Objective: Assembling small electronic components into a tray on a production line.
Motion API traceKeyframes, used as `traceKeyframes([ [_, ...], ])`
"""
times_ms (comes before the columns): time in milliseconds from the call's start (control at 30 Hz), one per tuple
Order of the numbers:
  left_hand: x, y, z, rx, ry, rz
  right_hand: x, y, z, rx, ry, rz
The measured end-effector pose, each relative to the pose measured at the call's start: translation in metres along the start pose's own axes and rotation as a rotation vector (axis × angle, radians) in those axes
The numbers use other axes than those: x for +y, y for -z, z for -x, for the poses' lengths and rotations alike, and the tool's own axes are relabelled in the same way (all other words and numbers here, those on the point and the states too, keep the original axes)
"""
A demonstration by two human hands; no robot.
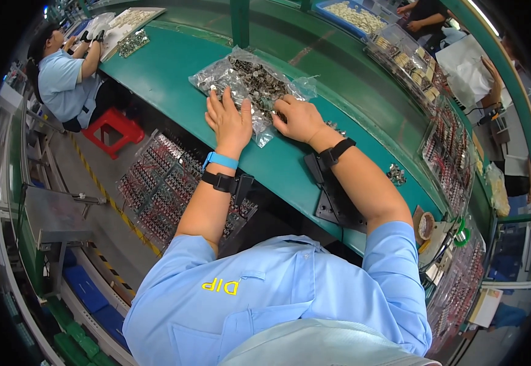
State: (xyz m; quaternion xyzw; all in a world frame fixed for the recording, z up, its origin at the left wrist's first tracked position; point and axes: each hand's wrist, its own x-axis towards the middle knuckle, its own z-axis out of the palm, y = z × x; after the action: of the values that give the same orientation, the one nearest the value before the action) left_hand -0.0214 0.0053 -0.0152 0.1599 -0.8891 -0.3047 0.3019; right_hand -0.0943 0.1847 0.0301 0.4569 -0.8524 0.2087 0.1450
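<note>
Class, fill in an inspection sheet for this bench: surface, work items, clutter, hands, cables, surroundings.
Surface: green bench top, bare in places.
Work items: clear plastic bag with many small metal parts.
Clutter: small metal pile on the right; tape roll nearby.
Hands: left hand spread on the bag; right hand at the parts, its grip hidden.
Cables: possibly a thin dark one near the tape roll; unclear.
Surroundings: co-worker upper left, red stool close by.

Light-blue short-sleeved cloth work shirt, yellow chest lettering, stitched seams. Left hand and right hand are bare. Left wrist wears a bright-blue band plus a black strap with angular black module; right wrist, similar black strap.
</note>
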Motion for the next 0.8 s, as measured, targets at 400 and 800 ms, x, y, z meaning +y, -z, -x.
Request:
traceKeyframes([
  [400, -0.006, -0.004, -0.004, 0.021, -0.020, -0.016, 0.032, 0.074, 0.041, -0.522, -0.133, -0.127],
  [800, 0.057, 0.032, 0.066, -0.172, -0.574, 0.195, 0.032, 0.109, 0.144, -0.224, -0.351, -0.035],
])
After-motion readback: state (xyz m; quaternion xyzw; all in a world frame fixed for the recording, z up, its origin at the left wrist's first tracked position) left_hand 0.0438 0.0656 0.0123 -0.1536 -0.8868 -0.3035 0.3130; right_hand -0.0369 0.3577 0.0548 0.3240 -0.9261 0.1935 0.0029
